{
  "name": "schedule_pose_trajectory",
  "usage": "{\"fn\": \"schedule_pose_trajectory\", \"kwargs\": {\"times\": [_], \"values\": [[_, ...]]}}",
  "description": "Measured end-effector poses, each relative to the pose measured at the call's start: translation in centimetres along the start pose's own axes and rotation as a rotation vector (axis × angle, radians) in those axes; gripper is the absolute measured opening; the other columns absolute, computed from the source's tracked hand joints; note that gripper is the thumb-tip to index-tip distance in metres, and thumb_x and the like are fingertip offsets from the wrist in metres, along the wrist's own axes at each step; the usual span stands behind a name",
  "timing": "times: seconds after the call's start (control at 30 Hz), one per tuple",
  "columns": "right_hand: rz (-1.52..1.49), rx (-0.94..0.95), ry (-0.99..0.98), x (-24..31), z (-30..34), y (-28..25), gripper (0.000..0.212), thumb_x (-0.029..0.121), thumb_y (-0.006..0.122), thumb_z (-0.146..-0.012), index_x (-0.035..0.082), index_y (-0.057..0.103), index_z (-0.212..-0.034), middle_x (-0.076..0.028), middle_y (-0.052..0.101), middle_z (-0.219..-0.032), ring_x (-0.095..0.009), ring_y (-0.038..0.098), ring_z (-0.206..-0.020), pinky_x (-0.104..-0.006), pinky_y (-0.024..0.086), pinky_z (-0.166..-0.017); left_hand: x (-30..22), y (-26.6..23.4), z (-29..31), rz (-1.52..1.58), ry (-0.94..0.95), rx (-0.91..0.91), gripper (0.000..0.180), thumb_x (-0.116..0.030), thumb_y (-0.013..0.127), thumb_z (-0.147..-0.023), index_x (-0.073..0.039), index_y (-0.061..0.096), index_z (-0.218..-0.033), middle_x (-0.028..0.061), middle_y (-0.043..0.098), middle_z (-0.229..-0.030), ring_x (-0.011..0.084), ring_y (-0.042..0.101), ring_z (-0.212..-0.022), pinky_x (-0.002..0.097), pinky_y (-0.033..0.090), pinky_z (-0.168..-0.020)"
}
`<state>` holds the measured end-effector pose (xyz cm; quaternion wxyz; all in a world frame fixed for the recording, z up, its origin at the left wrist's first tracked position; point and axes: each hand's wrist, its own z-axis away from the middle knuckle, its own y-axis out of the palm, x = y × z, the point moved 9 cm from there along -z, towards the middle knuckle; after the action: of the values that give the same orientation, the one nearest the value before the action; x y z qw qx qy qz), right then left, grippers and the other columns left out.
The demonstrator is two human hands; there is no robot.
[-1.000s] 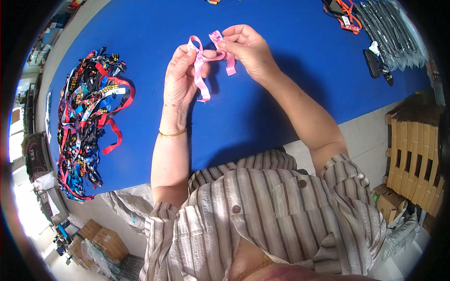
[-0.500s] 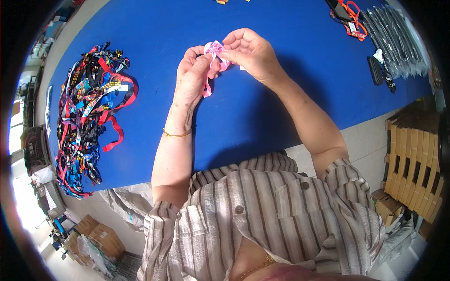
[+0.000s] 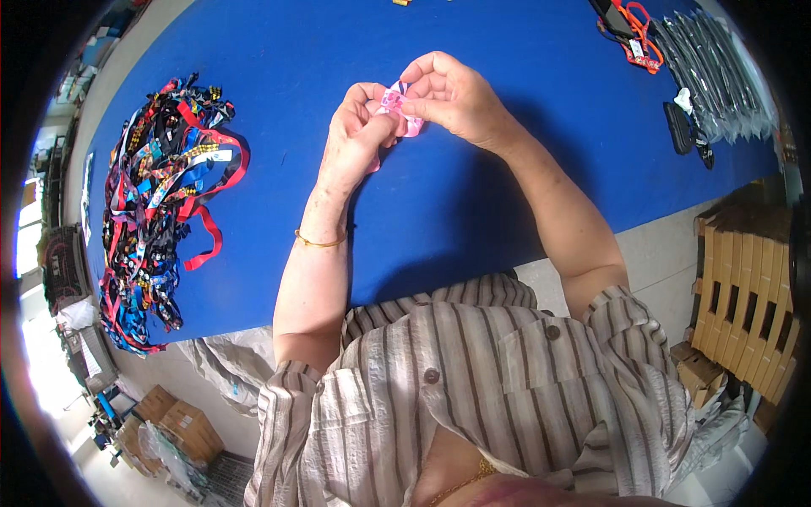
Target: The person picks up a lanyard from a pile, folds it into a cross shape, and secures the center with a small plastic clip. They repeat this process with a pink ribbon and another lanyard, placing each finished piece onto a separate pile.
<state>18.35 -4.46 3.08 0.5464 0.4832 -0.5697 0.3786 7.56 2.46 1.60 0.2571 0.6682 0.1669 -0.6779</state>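
Over the blue table, a pink patterned ribbon strap is bunched in loops between both hands. My left hand pinches it between thumb and fingers, and a short pink end shows below the palm. From the other side, my right hand grips the strap's upper loop, its thumb and index finger closed on it. Fingers cover part of the strap, so how it is folded cannot be fully seen. A large heap of colourful printed lanyards lies on the table to the left.
At the far right of the blue table lie a stack of plastic-wrapped dark items, orange-red straps and a black oblong object. Cardboard boxes stand on the floor at lower left, with slatted brown stacks at right.
My left hand has shifted slightly right and closer to the right hand. The strap's loop is more tightly bunched, and its hanging end shows less.
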Motion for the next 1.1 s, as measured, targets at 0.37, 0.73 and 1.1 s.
{"fn": "schedule_pose_trajectory", "kwargs": {"times": [0.37, 0.73, 1.1], "values": [[0.204, -0.126, 0.092, 0.5, 0.2, -2.0, 0.029, 0.025, 0.067, -0.093, -0.002, 0.061, -0.103, -0.008, 0.069, -0.085, -0.011, 0.065, -0.074, -0.0242, 0.053, -0.066, 0.1, 0.4, 0.2, -0.015, 0.023, 0.033, 0.014, -0.019, 0.061, -0.099, -0.006, 0.056, -0.103, 0.0013, 0.062, -0.075, 0.0042, 0.050, -0.062, 0.0177, 0.037, -0.053], [0.129, -0.113, -0.034, 0.4, 0.0, -0.9, 0.018, 0.015, 0.066, -0.094, -0.002, 0.067, -0.091, -0.006, 0.069, -0.075, -0.009, 0.064, -0.064, -0.0215, 0.050, -0.056, 0.9, 0.7, -0.1, 0.003, -0.007, 0.048, 0.017, -0.019, 0.062, -0.098, -0.005, 0.052, -0.098, 0.0031, 0.064, -0.071, 0.0030, 0.050, -0.056, 0.0168, 0.033, -0.043], [0.568, -0.099, -0.470, 4.6, 1.4, 1.2, 0.007, 0.012, 0.076, -0.082, 0.007, 0.070, -0.085, -0.004, 0.067, -0.085, -0.018, 0.066, -0.079, -0.0305, 0.053, -0.072, 0.6, -0.9, -0.3, 0.151, -0.008, -0.078, 0.018, -0.018, 0.057, -0.099, -0.001, 0.051, -0.098, 0.0102, 0.066, -0.074, 0.0063, 0.052, -0.049, 0.0161, 0.036, -0.036]]}}
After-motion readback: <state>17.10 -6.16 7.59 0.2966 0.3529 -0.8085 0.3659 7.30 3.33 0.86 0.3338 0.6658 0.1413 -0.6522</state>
